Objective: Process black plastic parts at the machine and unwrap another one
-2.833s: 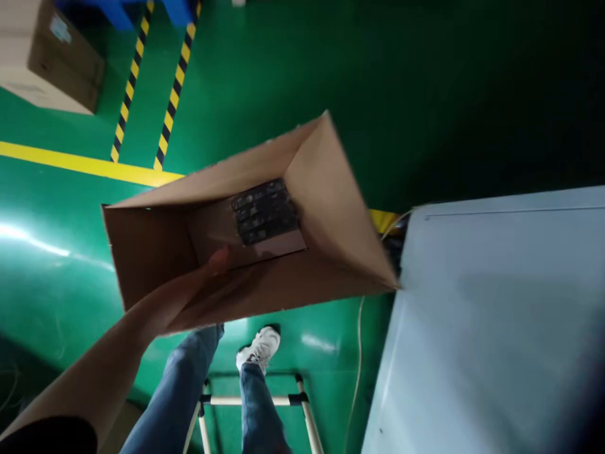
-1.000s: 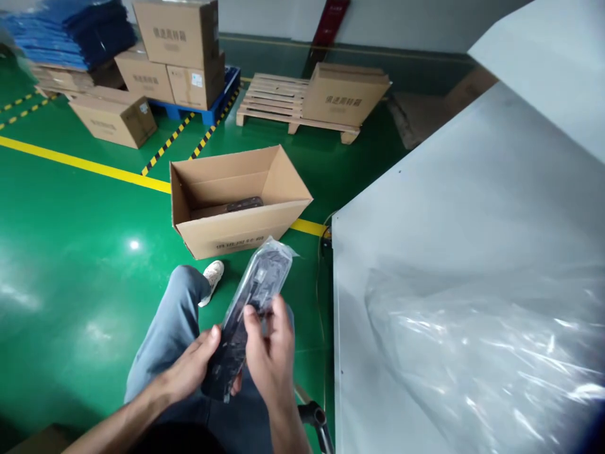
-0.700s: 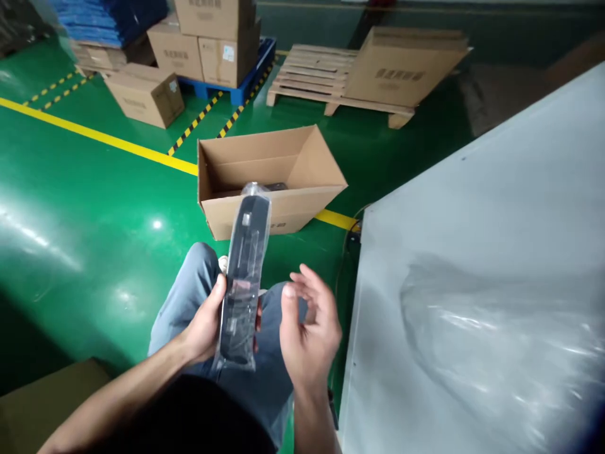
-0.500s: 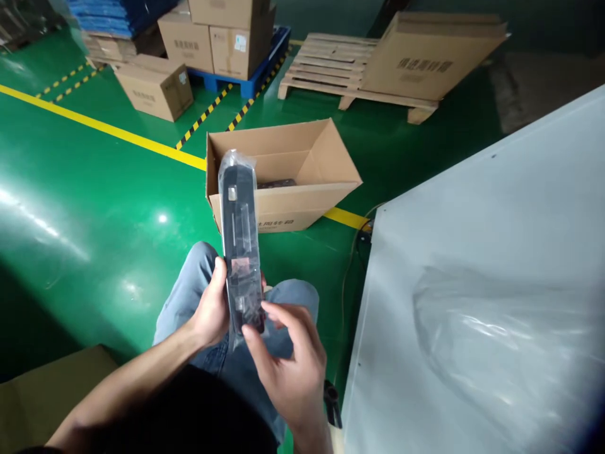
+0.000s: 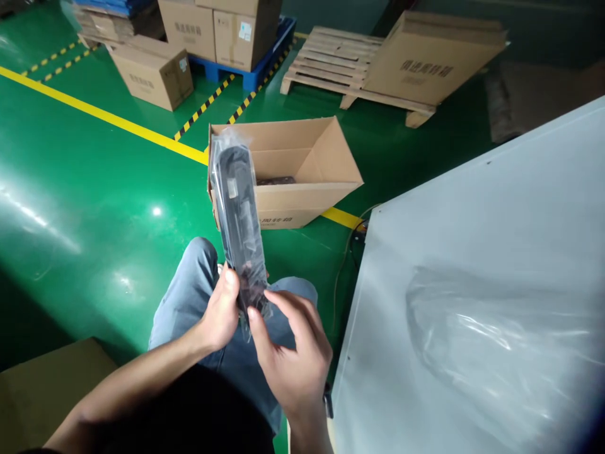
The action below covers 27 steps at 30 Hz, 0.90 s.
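A long black part sealed in a clear plastic bag (image 5: 237, 214) is held upright above the person's lap, its long axis running from the hands up and slightly to the left, away from the body. The lower end of the bagged part is gripped by the left hand (image 5: 221, 312), whose fingers (image 5: 231, 285) are curled around its left edge. The right hand (image 5: 293, 356) is placed just to the right of and below that same end; its thumb and forefinger (image 5: 278, 301) are closed in a pinch on the loose bag film at the bottom. The part therefore extends upward from both hands, and both are at its near end, the left carrying it and the right touching only the wrapping.

On the green floor (image 5: 94, 189) beyond the knees, an open cardboard box (image 5: 302, 189) is seen with its flaps up; dark items (image 5: 275, 181) lie at its bottom, too shadowed to be identified. The top of the bagged part overlaps the left front corner of this box in the view without touching it.

To the right, a pale grey worktop (image 5: 472, 208) carries a crumpled sheet of clear plastic film (image 5: 496, 340) toward its near right corner. Closed cartons (image 5: 154, 75) and a wooden pallet (image 5: 331, 63) stand at the far side of the floor.
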Tool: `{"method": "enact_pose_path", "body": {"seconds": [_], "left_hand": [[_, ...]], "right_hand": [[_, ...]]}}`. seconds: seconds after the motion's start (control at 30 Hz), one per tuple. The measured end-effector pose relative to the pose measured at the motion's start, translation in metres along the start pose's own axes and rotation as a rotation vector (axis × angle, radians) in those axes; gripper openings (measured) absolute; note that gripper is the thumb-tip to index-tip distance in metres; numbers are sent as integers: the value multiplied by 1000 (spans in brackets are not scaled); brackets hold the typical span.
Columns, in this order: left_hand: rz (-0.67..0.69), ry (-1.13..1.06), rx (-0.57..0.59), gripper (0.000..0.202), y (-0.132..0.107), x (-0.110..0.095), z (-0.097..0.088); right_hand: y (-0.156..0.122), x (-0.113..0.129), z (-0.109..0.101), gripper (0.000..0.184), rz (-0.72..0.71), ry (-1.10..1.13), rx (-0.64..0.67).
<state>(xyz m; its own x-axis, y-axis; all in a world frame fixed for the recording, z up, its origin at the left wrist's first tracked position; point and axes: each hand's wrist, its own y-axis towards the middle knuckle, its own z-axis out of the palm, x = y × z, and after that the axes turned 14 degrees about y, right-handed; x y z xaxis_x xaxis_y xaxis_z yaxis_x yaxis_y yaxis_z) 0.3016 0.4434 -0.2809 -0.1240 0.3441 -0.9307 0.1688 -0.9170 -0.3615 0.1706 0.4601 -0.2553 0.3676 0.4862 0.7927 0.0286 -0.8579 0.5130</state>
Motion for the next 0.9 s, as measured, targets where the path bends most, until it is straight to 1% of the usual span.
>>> {"method": "enact_pose_path", "body": {"seconds": [0.17,0.3,0.4,0.53,0.63,0.73,0.8,0.83,0.9], "left_hand": [[55,40,65,79,-2,8,-3],[133,84,69,75,0,10,-4],[178,132,64,74,0,13,-5],[239,155,52,76,-2,12,-8],[277,144,8,75,-6,6,-7],[207,124,-94,67,-8,1,-3],[165,119,-169,60,-6,-1,-2],[150,115,-197,56,-4,0,-2],[110,92,-218,53,-1,3,-4]], "right_hand": [[7,0,6,9,-94,-128,-5],[7,3,8,11,-145,-227,1],[6,3,8,12,-117,-242,16],[5,-2,3,12,16,-152,-29],[6,-8,-2,9,143,-60,-55],[2,-11,0,10,241,15,-74],[-4,-12,6,6,255,48,-98],[-7,-12,10,10,244,51,-109],[-13,-14,17,25,203,15,-118]]}}
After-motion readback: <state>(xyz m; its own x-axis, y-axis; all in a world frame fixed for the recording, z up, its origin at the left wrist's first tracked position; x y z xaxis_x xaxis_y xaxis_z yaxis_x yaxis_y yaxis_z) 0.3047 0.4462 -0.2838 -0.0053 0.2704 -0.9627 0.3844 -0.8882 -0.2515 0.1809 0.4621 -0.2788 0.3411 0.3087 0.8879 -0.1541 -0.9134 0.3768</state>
